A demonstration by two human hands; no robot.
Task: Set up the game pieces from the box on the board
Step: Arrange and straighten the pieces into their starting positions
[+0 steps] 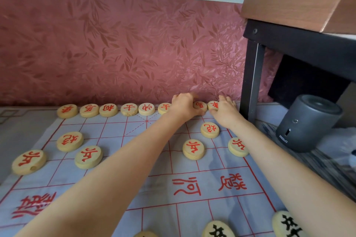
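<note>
Both arms are stretched right across the board (192, 211), a pale cloth one with red lines, all the way to the far edge by the pink leafy wall (96, 44). The red pieces (108, 110) sit in a line along that far edge, most of them touching or nearly touching their neighbours.

The left hand (184, 103) is humped over a spot in that line, fingers curled down, thumb by the near edge of the piece on its right. Whatever's under the palm is hidden, so there's no telling if it actually has hold of anything.

The right hand (226, 113) is on the corner piece (213, 105), the last one in the line. Its thumb is against the near edge and its fingers are hooked over the far side, so it looks like a pinch, with the piece lying flat on the board.

Another six red discs (88, 157) are spread over the next two rows, either side of the arms. A few black pieces (218, 230) are down at the near edge, partly cut off.

Off the board on the right, a dark grey cylinder gadget (308, 123) stands near the leg of a dark-framed table (252, 75).
</note>
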